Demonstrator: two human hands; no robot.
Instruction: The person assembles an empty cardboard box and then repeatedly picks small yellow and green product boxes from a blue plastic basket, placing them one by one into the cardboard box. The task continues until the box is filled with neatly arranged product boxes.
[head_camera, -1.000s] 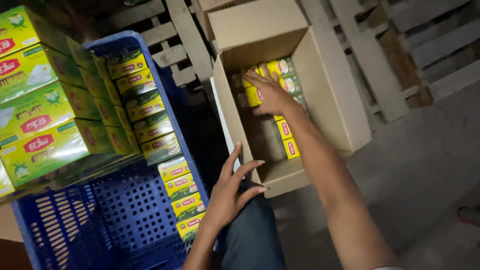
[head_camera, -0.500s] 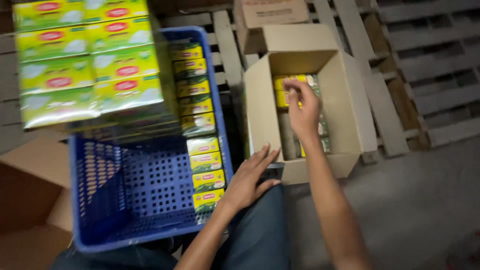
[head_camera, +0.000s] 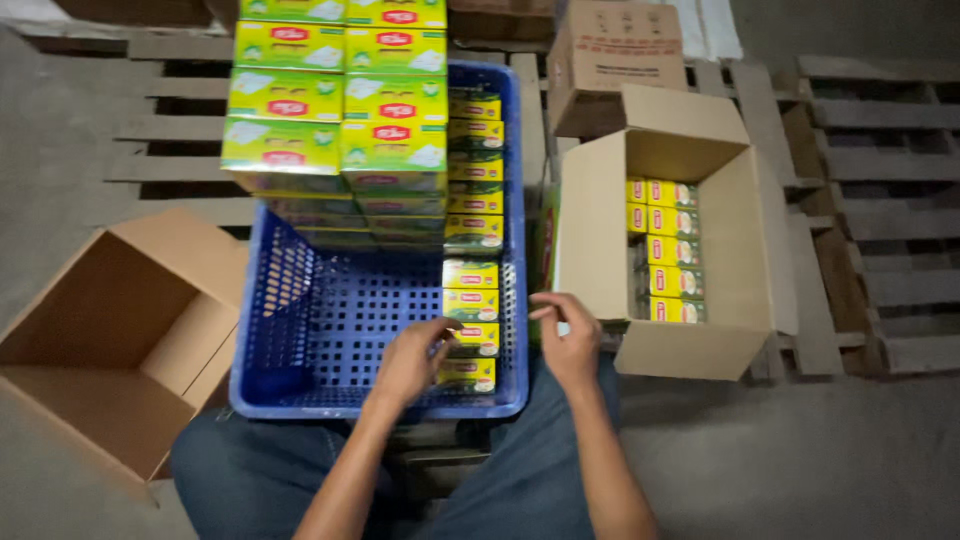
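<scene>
Small yellow-green cardboard packets (head_camera: 470, 340) lay in a row along the right wall of the blue perforated plastic crate (head_camera: 330, 320). Left hand (head_camera: 412, 358) reached into the crate, fingers (head_camera: 440, 335) loosely curled, touching a near packet; firm grip unclear. Right hand (head_camera: 570, 335) hovered between crate and open brown cardboard box (head_camera: 740, 250), fingers half-curled, empty

Bare forearms, no sleeves, dark blue-grey trousers
</scene>
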